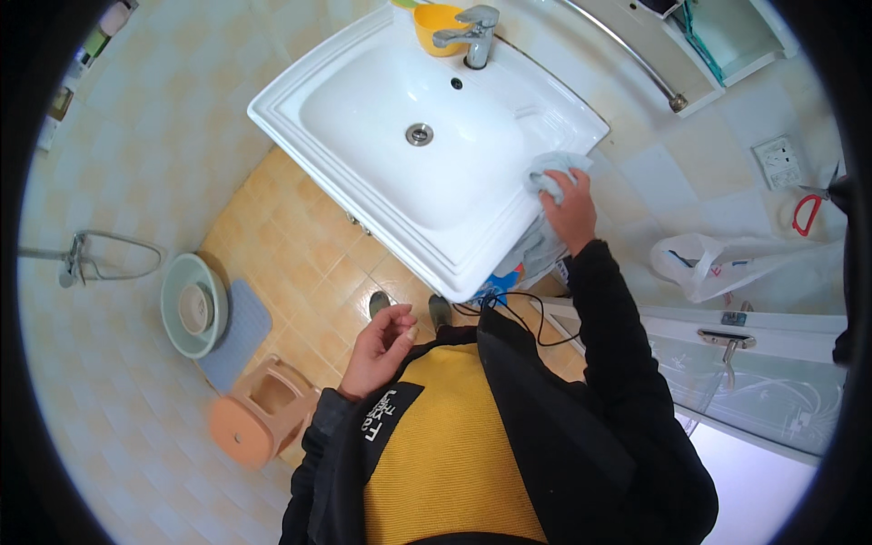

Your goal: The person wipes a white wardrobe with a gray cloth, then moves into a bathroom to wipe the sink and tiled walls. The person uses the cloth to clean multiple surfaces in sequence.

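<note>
My right hand (572, 208) grips a crumpled pale blue-grey cloth (557, 163), pressed on the right rim of a white ceramic washbasin (368, 184). More grey cloth (538, 245) hangs below that rim, partly hidden by the hand and the basin; whether it is the same piece I cannot tell. In front of my torso hovers my left hand (378, 351), its fingers loosely curled and nothing visible in it. A chrome faucet (479, 37) stands at the basin's back, beside a yellow plastic scoop (439, 27). The round metal drain (419, 134) shows in the bowl.
At the left are a green basin (223, 313) holding a smaller bowl, a blue mat (238, 334) and an orange plastic stool (242, 429). A black cord (541, 320) loops below the washbasin. Red-handled scissors (807, 214) and a plastic bag (742, 262) hang at right, above a glass-panelled door (770, 402).
</note>
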{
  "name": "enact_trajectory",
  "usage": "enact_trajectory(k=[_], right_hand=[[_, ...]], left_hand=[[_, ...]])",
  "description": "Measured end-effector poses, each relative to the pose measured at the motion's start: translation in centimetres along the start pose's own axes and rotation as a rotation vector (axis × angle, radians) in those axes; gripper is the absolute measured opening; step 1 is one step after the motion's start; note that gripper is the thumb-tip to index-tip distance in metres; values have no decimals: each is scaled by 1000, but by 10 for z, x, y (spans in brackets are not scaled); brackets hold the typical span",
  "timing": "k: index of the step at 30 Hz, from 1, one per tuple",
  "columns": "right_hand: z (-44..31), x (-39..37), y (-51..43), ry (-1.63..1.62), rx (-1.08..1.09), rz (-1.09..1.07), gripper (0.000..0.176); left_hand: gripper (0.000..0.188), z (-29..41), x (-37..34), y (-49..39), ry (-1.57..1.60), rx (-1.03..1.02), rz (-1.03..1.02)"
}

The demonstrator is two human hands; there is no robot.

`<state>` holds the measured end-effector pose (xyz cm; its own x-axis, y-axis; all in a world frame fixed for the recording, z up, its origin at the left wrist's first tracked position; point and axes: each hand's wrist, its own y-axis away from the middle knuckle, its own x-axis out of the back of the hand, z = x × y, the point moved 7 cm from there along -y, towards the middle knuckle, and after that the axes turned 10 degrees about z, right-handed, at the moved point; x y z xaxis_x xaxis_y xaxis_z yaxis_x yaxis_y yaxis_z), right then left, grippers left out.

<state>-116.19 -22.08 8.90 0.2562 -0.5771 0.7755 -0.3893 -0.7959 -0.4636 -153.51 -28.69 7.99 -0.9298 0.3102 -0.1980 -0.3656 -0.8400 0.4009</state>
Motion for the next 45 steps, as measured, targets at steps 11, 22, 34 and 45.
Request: enact_trajectory(k=[11, 22, 34, 45], right_hand=[[59, -19, -56, 183, -206, -52, 55], [-92, 11, 71, 62, -132, -141, 48], [-35, 3, 27, 6, -253, -31, 42], [84, -13, -74, 127, -312, 87, 45]], left_hand=[[36, 29, 75, -18, -107, -49, -50], [33, 36, 84, -64, -172, -10, -183], [35, 35, 71, -83, -198, -63, -177], [32, 34, 68, -68, -234, 22, -67]])
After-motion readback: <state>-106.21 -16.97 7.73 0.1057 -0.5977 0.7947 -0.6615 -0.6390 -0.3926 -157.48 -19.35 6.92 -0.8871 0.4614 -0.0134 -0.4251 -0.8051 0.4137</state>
